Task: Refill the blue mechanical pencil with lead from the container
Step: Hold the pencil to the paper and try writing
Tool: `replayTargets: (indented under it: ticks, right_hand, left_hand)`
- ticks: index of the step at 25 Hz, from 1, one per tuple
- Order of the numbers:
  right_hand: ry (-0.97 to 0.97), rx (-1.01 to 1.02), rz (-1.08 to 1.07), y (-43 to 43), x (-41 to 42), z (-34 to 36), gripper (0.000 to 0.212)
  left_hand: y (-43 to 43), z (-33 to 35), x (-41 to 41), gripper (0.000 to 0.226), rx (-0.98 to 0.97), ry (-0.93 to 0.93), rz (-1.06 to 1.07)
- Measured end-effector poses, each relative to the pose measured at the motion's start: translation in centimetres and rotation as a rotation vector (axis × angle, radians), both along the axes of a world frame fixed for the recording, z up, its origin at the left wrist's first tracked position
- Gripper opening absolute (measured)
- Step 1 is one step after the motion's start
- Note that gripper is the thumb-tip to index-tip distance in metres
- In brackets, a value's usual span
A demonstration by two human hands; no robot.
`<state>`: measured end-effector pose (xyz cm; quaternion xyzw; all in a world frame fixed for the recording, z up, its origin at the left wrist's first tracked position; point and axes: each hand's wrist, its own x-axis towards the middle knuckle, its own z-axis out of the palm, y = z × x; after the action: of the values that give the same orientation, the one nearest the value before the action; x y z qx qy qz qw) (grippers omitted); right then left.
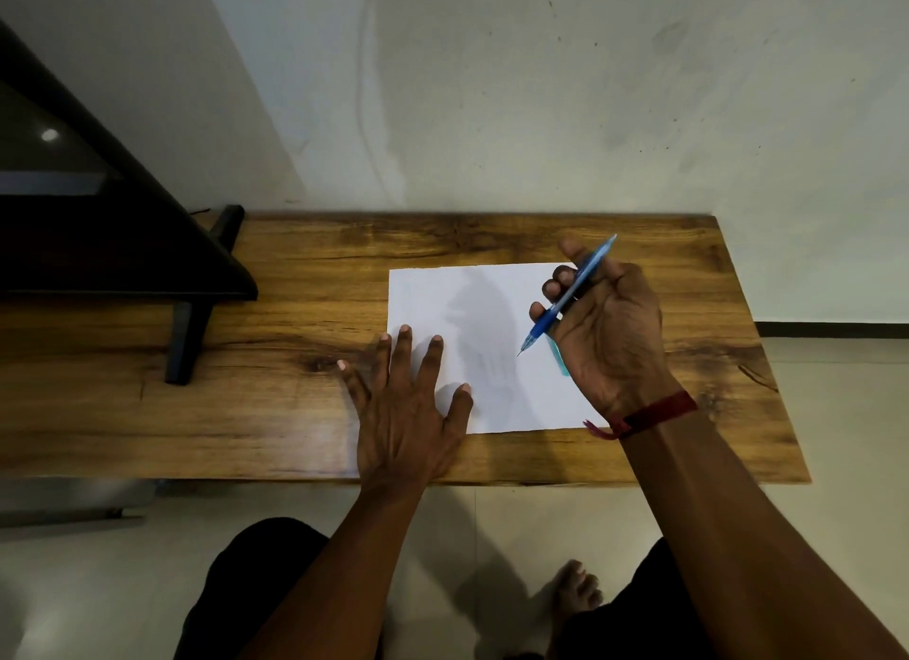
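Observation:
The blue mechanical pencil (565, 299) is held in my right hand (607, 332) above the right side of a white paper sheet (492, 315), tip pointing down-left and close to the paper. A thin teal object (560, 360), possibly the lead container, lies on the paper and is mostly hidden under my right hand. My left hand (406, 408) rests flat with fingers spread on the sheet's lower-left corner and the wooden table (295, 275).
A black stand with slanted legs (196, 315) occupies the table's left end. The wall rises right behind the table. My knees and a bare foot (575, 590) are on the tiled floor below the table's front edge.

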<state>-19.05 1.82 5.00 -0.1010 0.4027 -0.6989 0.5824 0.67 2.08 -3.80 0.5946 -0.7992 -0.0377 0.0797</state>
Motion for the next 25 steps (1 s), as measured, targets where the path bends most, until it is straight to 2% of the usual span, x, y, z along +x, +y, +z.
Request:
replayTargets:
  ticks: [2, 7, 12, 15, 17, 20, 25]
  right_hand:
    - [0.063, 0.049, 0.005, 0.3, 0.5, -0.2, 0.03]
    - [0.364, 0.171, 0.052, 0.0, 1.5, 0.1, 0.017]
    - [0.797, 0.476, 0.135, -2.1, 2.5, -0.4, 0.037]
    - [0.986, 0.62, 0.143, -3.5, 2.0, -1.1, 0.029]
    - [1.068, 0.661, 0.179, -4.0, 1.9, -1.7, 0.026]
    - [1.21, 0.693, 0.244, -4.5, 2.0, -2.9, 0.032]
    - [1.396, 0.649, 0.324, -5.0, 2.3, -3.8, 0.03]
  left_hand:
    - [-0.1, 0.1, 0.1, 0.067, 0.005, -0.006, -0.002]
    - [-0.1, -0.1, 0.1, 0.067, 0.02, 0.004, -0.01]
    - [-0.2, -0.4, 0.2, 0.069, 0.021, 0.004, -0.018]
    - [-0.2, -0.6, 0.2, 0.071, 0.022, 0.013, -0.017]
    - [-0.2, -0.6, 0.2, 0.071, 0.026, 0.012, -0.019]
    - [-0.2, -0.7, 0.1, 0.072, 0.027, 0.009, -0.012]
    - [-0.3, -0.8, 0.0, 0.073, 0.036, -0.01, -0.011]
